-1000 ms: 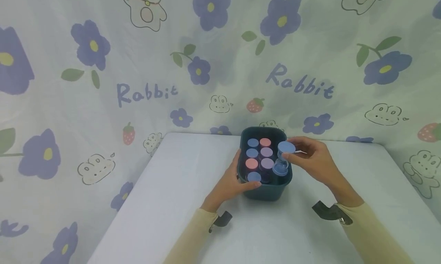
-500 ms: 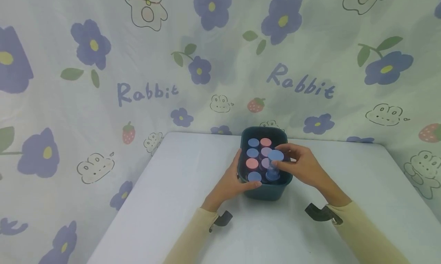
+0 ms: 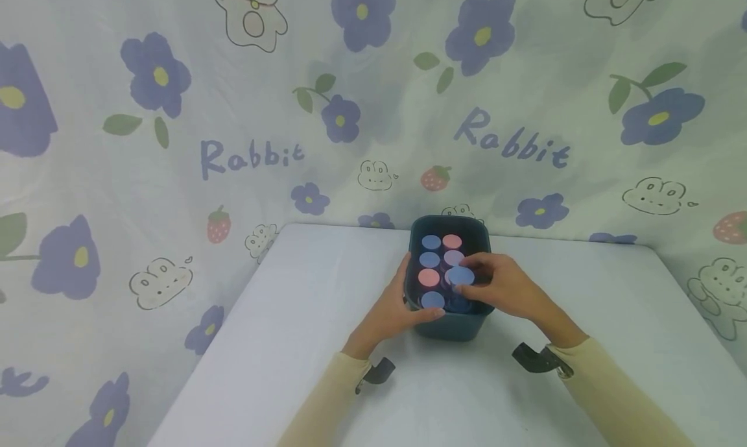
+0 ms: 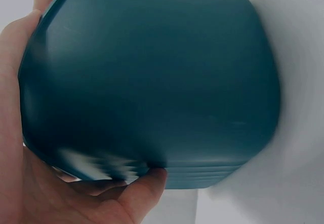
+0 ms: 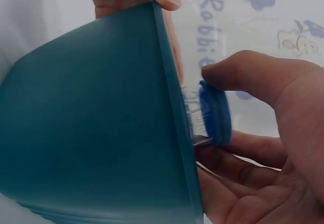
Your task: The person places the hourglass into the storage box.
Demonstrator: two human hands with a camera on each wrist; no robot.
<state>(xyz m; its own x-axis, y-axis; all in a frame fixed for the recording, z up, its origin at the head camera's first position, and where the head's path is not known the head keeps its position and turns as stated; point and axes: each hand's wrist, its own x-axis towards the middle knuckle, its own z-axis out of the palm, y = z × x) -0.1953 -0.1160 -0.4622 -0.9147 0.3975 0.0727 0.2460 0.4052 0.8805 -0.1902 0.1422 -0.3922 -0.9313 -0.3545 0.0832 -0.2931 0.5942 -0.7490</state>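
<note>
A dark teal plastic basket [image 3: 448, 329] holds several jars with round blue, pink and purple lids. My left hand [image 3: 388, 311] grips the basket at its near left corner, the thumb over the rim and the fingers along the slotted side [image 4: 152, 176]. My right hand [image 3: 508, 286] pinches a clear jar [image 5: 194, 113] by its blue lid [image 5: 216, 113], between the thumb and the fingers. This jar is upright, its lower part inside the basket and hidden by the wall in the right wrist view. Left of it are a pink lid [image 3: 428, 277] and a blue lid [image 3: 432, 301].
The basket stands on a white table [image 3: 327, 285]. Behind the table hangs a pale cloth [image 3: 373, 135] printed with flowers, rabbits and strawberries. Each wrist wears a dark strap, such as the right strap [image 3: 537, 358].
My right hand has carried the blue-lidded jar left from the basket's right rim and down into its near right part. The left hand keeps its grip on the basket.
</note>
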